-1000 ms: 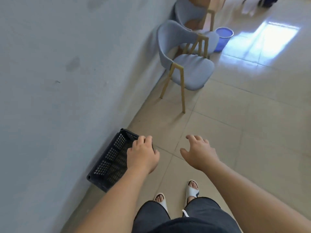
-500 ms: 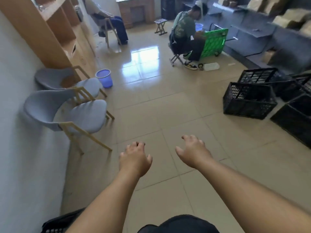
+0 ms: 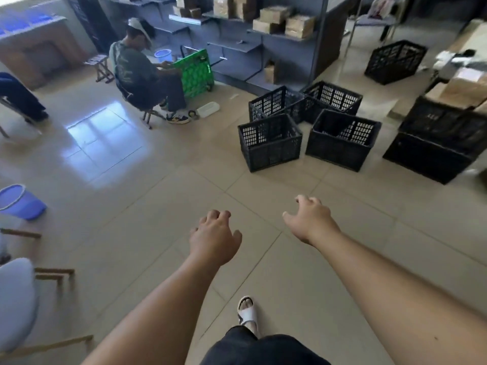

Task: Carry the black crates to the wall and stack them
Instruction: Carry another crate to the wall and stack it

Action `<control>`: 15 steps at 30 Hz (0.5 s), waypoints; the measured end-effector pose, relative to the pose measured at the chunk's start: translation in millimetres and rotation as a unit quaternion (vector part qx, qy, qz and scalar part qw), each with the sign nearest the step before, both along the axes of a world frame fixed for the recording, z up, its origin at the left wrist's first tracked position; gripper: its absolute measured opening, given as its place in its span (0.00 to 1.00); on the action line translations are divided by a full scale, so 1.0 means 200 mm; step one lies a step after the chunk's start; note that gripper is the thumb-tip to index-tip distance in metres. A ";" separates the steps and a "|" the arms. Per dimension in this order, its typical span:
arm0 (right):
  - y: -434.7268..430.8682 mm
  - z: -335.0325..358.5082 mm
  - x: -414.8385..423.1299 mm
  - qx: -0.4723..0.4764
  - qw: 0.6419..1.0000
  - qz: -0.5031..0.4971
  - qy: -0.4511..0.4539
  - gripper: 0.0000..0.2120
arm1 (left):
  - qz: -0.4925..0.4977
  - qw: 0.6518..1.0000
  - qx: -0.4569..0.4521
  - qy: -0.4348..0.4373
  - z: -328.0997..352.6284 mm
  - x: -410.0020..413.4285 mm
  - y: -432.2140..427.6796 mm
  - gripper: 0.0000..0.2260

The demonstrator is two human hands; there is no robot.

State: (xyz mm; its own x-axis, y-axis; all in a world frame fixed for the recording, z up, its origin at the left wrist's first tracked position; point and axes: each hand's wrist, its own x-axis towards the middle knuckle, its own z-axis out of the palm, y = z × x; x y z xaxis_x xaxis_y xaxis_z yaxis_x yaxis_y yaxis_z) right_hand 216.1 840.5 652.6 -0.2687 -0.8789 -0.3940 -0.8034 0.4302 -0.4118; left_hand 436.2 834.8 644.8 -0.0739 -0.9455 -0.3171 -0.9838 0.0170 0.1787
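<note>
I am holding both arms out over the floor, and neither grip is carrying anything. The left grip (image 3: 214,233) is hanging with its fingers loosely curled, and the right grip (image 3: 311,219) is sitting a little wider, thumb out.

The crates are standing on the floor at about one o'clock, well apart from both grips. The near crate (image 3: 270,142) is sitting just beside a second crate (image 3: 342,139), with two more (image 3: 333,97) crowding behind them. I cannot tell whether any of them are touching.

That huddle is what I am worrying about. If I lift the near crate at a tilt, its rim may be catching a neighbour and dragging it along.

The wall is not showing here, so I am expecting to turn round with a load that is blocking my view downward. The chair (image 3: 15,299) legs at eight o'clock and the bucket (image 3: 19,202) at nine are probably lying near that path, and a foot could be hooking either one. The tiles are shining, and I am wearing an open sandal (image 3: 246,310), so a slip looks possible. The seated person (image 3: 142,75) at eleven o'clock is well apart.
</note>
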 end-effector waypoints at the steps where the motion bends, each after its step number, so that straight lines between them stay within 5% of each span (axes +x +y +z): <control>1: -0.05 -0.01 -0.04 0.003 1.000 -0.007 0.002 0.31 | -0.010 1.000 -0.001 0.004 0.00 -0.05 -0.07 0.27; 15: -1.02 -0.09 -0.77 0.057 0.987 -0.146 0.036 0.26 | -0.148 0.989 0.025 0.013 -0.11 -0.90 -1.44 0.26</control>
State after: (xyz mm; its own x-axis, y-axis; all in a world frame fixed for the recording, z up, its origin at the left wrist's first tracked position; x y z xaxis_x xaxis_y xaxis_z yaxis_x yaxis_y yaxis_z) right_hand 61.7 635.7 634.4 -0.5347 -0.7108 -0.4569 -0.6644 0.6878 -0.2924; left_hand 257.2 547.5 623.5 -0.3538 -0.8647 -0.3565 -0.9321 0.2943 0.2112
